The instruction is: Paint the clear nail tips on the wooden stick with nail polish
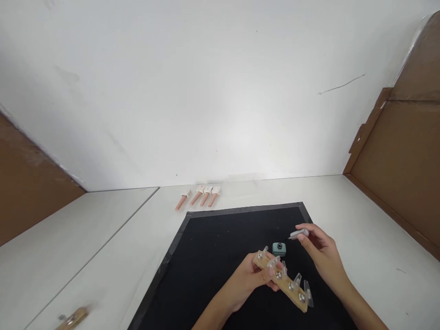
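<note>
My left hand (252, 279) grips a narrow wooden nail-tip stand (292, 293) near its upper end. Along the strip sit round silver studs, and several clear false nail tips (297, 279) stick out from them. Between thumb and fingers, my right hand (321, 247) pinches a nail polish brush (298, 234) by its pale grey handle. Its dark tip points left, just above and beside a small teal nail polish bottle (279, 252). That bottle stands with its dark neck uncapped on the black mat (220, 256), beyond the stand. Whether the brush touches the bottle's neck is hard to tell.
Several bottles with long peach caps (205, 198) lie in a row at the back, left of centre. Another wooden stand (73, 318) shows blurred at the bottom left. A white wall (213, 101) rises behind the table; brown cardboard panels (402, 169) flank both sides.
</note>
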Demonstrator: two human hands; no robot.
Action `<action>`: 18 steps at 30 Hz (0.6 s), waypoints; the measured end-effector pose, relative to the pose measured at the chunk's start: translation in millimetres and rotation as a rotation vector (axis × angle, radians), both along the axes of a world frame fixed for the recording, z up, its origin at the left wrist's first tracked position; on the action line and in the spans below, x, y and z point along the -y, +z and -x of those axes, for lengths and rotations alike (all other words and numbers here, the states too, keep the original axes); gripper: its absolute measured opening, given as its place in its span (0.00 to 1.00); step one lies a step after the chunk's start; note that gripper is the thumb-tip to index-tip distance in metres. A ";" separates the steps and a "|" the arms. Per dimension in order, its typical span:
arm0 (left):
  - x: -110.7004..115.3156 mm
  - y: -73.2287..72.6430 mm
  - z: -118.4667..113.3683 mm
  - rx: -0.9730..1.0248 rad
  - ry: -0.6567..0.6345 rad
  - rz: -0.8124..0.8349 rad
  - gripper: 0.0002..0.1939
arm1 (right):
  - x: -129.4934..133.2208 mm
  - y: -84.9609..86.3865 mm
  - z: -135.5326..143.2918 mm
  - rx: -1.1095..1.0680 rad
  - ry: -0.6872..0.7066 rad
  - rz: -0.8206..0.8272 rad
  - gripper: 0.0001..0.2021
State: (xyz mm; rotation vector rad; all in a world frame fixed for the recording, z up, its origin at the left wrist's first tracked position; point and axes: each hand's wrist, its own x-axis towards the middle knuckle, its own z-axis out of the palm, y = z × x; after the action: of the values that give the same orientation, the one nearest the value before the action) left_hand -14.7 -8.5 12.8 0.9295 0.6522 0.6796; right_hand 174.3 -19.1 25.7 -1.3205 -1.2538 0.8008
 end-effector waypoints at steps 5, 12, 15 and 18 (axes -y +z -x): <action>-0.7 0.5 -1.0 0.004 0.039 0.036 0.22 | -1.6 -8.4 0.9 0.157 0.089 0.015 0.11; -1.1 2.7 -1.0 0.012 0.072 0.054 0.21 | -3.2 -11.4 2.0 0.237 0.136 -0.004 0.09; -0.3 2.8 -1.3 0.020 0.063 0.048 0.21 | -4.4 -12.8 3.6 0.250 0.159 -0.013 0.07; -0.2 2.3 -2.2 0.030 0.051 0.026 0.20 | -5.9 -15.1 6.5 0.252 0.215 -0.001 0.07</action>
State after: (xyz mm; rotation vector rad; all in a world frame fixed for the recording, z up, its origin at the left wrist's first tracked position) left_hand -12.5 -8.3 15.1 0.8793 0.6581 0.7278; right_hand 167.7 -13.2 10.6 -1.3310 -1.6157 0.7995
